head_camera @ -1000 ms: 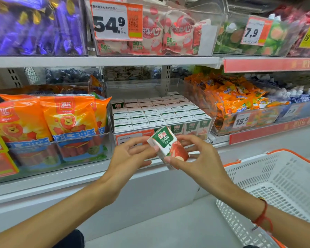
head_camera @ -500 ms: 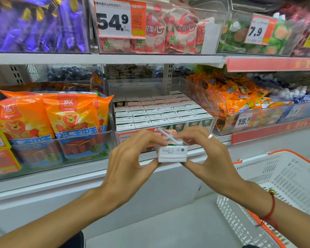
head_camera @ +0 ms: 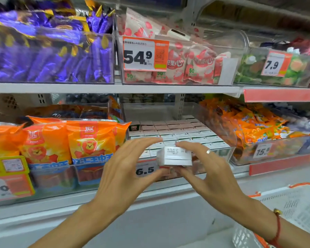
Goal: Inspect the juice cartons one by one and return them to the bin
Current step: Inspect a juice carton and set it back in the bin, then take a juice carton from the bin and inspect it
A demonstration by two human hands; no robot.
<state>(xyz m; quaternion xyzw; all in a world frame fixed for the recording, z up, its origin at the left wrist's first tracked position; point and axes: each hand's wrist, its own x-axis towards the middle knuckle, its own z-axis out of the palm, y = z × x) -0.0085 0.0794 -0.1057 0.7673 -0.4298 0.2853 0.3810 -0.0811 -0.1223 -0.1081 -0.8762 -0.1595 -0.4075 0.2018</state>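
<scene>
A small juice carton (head_camera: pixel 175 156) is held between both hands in front of the shelf, its white top with a printed date code turned toward me. My left hand (head_camera: pixel 125 169) pinches its left side with thumb below and fingers above. My right hand (head_camera: pixel 204 169), a ring on one finger, grips its right side. Just behind stands the clear plastic bin (head_camera: pixel 230 153) packed with several rows of like cartons (head_camera: pixel 179 133), their white tops up.
Orange snack bags (head_camera: pixel 89 140) fill the bin to the left, and orange packets (head_camera: pixel 254 126) the one to the right. Price tags 6.5 (head_camera: pixel 145 170) and 15.5 (head_camera: pixel 262 151) hang at the shelf front. A white and orange shopping basket (head_camera: pixel 293 212) sits at the lower right.
The carton was turned from its green and red front face to its white top. Both hands lifted it a little toward the bin, and my view tilted upward.
</scene>
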